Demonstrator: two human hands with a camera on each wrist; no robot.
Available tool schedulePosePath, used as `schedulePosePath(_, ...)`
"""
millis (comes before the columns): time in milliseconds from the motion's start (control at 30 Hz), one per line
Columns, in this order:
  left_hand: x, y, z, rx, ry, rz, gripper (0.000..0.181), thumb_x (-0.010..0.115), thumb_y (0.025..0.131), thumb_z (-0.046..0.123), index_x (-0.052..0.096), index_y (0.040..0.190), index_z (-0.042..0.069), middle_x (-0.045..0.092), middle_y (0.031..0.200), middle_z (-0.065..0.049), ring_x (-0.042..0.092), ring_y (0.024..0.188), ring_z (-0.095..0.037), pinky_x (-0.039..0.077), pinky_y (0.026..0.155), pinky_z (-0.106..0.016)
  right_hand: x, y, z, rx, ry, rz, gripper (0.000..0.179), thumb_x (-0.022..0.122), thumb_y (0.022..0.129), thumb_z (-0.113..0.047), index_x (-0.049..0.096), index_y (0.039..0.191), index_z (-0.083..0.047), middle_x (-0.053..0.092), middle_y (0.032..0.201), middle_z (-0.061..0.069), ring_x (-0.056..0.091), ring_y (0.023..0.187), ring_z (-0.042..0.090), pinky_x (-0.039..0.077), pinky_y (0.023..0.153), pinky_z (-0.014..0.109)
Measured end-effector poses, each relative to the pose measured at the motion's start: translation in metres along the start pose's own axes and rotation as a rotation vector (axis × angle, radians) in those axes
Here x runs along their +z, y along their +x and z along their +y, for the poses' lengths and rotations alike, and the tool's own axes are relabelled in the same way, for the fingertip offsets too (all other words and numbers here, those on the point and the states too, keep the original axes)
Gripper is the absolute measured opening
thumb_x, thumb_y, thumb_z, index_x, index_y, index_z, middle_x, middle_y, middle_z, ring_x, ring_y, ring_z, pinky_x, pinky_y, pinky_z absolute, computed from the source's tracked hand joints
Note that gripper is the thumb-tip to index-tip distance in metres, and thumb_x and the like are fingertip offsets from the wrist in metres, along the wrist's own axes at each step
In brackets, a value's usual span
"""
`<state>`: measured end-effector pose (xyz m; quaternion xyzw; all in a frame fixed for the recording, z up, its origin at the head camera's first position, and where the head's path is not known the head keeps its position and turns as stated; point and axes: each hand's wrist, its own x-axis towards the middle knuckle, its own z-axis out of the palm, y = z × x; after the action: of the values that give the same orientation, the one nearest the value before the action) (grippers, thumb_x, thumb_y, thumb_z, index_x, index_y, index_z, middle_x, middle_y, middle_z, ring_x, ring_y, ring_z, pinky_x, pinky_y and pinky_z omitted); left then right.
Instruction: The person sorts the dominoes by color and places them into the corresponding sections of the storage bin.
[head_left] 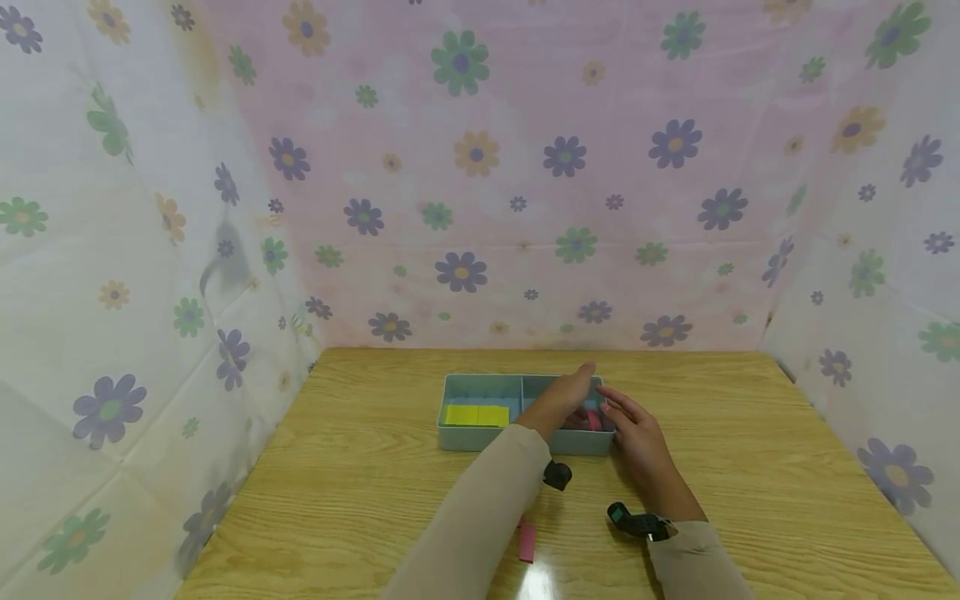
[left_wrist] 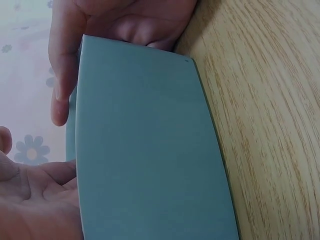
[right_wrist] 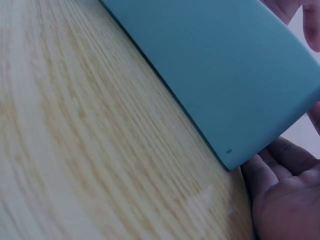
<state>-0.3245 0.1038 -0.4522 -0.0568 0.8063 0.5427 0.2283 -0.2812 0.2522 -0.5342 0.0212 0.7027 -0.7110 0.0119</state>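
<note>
A pale blue-green two-compartment box [head_left: 480, 439] sits on the table. My left hand [head_left: 564, 398] reaches into its right compartment, where a pink piece [head_left: 594, 420] shows beside the fingers. In the left wrist view the left palm [left_wrist: 37, 200] faces the camera with the thumb apart; its fingertips are hidden behind the box wall. At the box's right end, my right hand [head_left: 637, 437] has its fingers extended along the rim and corner. The right wrist view shows the right palm [right_wrist: 292, 200] beside that end. Yellow rectangular pieces [head_left: 477, 415] lie side by side in the left compartment.
Pink pieces [head_left: 527, 543] lie on the wood-grain table [head_left: 360, 467] in front of the box, partly covered by the left sleeve [head_left: 480, 508]. Flower-patterned cloth [head_left: 510, 183] stands behind the table and along both sides. A black wrist device [head_left: 637, 524] is on the right wrist.
</note>
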Motion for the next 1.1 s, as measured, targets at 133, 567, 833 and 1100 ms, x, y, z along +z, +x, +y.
schedulePosePath(133, 0.002, 0.002, -0.001, -0.003, 0.002, 0.019, 0.087, 0.04, 0.097, 0.077, 0.064, 0.138, 0.005, 0.072, 0.102, -0.022, 0.071, 0.092, -0.036, 0.06, 0.089, -0.049, 0.002, -0.001, -0.001, 0.004, 0.003, -0.007, 0.054, 0.058, 0.107, -0.036, 0.047, 0.156, -0.016, 0.033, 0.167, 0.011, 0.03, 0.155, 0.029, 0.022, 0.127, 0.056)
schedulePosePath(567, 0.0, -0.002, 0.0, 0.006, -0.026, 0.01, 0.084, 0.044, 0.097, 0.075, 0.064, 0.137, 0.004, 0.072, 0.104, -0.02, 0.071, 0.092, -0.035, 0.061, 0.087, -0.049, 0.004, -0.001, -0.003, 0.025, 0.007, -0.012, 0.05, 0.052, 0.11, -0.032, 0.045, 0.157, -0.018, 0.034, 0.167, 0.008, 0.032, 0.153, 0.025, 0.026, 0.127, 0.05)
schedulePosePath(833, -0.007, -0.001, 0.0, 0.011, -0.068, -0.001, 0.083, 0.047, 0.098, 0.072, 0.058, 0.145, 0.004, 0.07, 0.114, -0.026, 0.072, 0.089, -0.041, 0.061, 0.085, -0.052, 0.002, 0.0, -0.003, 0.031, -0.002, 0.002, 0.048, 0.052, 0.11, -0.029, 0.047, 0.156, -0.017, 0.033, 0.167, 0.01, 0.03, 0.154, 0.027, 0.025, 0.127, 0.052)
schedulePosePath(1100, -0.032, -0.017, 0.006, 0.101, -0.104, -0.05, 0.08, 0.051, 0.098, 0.068, 0.058, 0.144, 0.003, 0.071, 0.122, -0.025, 0.073, 0.102, -0.043, 0.059, 0.093, -0.056, 0.001, 0.0, -0.002, 0.032, -0.006, 0.003, 0.05, 0.053, 0.109, -0.032, 0.047, 0.156, -0.018, 0.033, 0.167, 0.011, 0.031, 0.154, 0.025, 0.027, 0.126, 0.049)
